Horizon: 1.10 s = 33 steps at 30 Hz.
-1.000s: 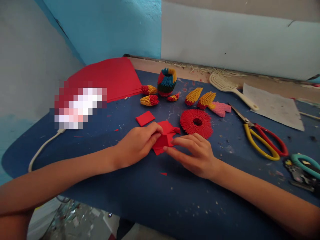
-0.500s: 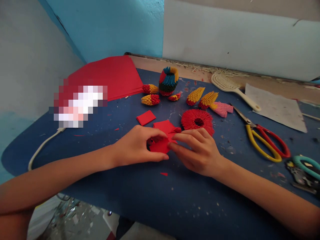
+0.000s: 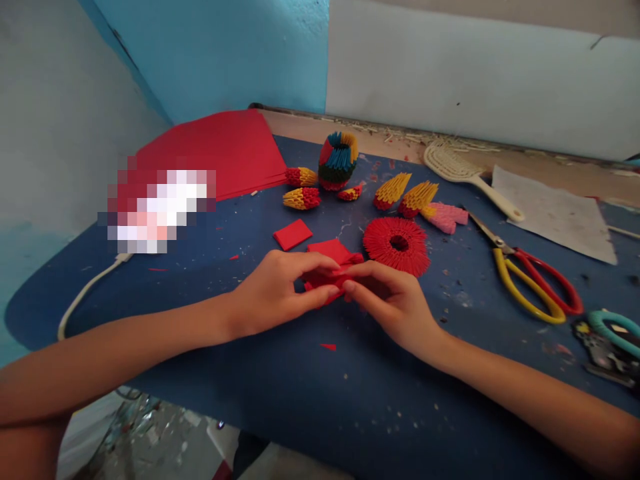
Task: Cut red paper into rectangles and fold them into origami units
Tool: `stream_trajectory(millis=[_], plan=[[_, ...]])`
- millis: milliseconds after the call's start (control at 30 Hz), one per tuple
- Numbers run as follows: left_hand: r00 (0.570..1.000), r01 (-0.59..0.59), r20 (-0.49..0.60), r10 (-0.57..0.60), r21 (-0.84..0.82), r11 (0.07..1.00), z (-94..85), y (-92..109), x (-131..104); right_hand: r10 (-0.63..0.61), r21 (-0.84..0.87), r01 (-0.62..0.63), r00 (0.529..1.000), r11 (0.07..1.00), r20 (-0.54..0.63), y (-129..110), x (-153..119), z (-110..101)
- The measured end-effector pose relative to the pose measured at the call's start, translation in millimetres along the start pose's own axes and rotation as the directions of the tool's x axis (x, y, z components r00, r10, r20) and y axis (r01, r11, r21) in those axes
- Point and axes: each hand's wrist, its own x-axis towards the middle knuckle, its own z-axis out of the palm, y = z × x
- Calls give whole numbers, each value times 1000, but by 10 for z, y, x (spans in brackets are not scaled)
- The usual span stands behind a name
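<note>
A small piece of red paper [image 3: 327, 293] is pinched between the fingertips of my left hand [image 3: 280, 290] and my right hand [image 3: 395, 297], which nearly meet. Their fingers partly cover it. Just behind them lie red folded pieces [image 3: 327, 249]. A flat red stack [image 3: 293, 234] rests further left. To the right, close behind my right hand, is a round red folded-paper ring [image 3: 379, 243] with a hole in its middle.
Behind stand a multicoloured paper vase [image 3: 338, 170] and yellow-red paper cones [image 3: 392, 191]. Large red sheets [image 3: 230, 150] lie back left. At right are a cream hairbrush [image 3: 453, 165], a pale sheet [image 3: 555, 217], scissors [image 3: 530, 280] and a turquoise-handled tool [image 3: 615, 333].
The fingertips of both hands have closed in on the red paper. My right hand's fingers have drawn together, and the paper looks narrower and more folded between the hands.
</note>
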Motion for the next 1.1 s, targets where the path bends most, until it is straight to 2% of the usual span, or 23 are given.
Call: stream_trajectory(millis=[133,300,500,700,833,933,1033,1100], plan=[[1000,-24,7,23,138,990,17,-27,-17,5,-15,-6,999,1000,-46,39,19,0],[996,-85,52,78,160,983,20,-28,-7,31,12,-30,998,999,-55,48,32,5],[996,-54,76,44,131,990,33,-19,1,38,54,-35,998,998,-42,28,42,16],[994,-5,108,-10,138,990,33,-19,5,106,62,-105,994,993,-10,34,54,1],[985,82,149,-89,48,995,27,12,10,87,70,-87,996,994,3,7,48,-20],[961,202,211,-180,-90,975,39,26,12,22,-18,-22,1000,1000,-17,-24,25,-32],[937,256,284,-204,-162,953,57,17,16,-22,-89,19,999,996,-35,-37,3,-30],[936,264,289,-201,-198,944,63,11,22,-32,-89,27,998,996,-62,-36,-2,-23]])
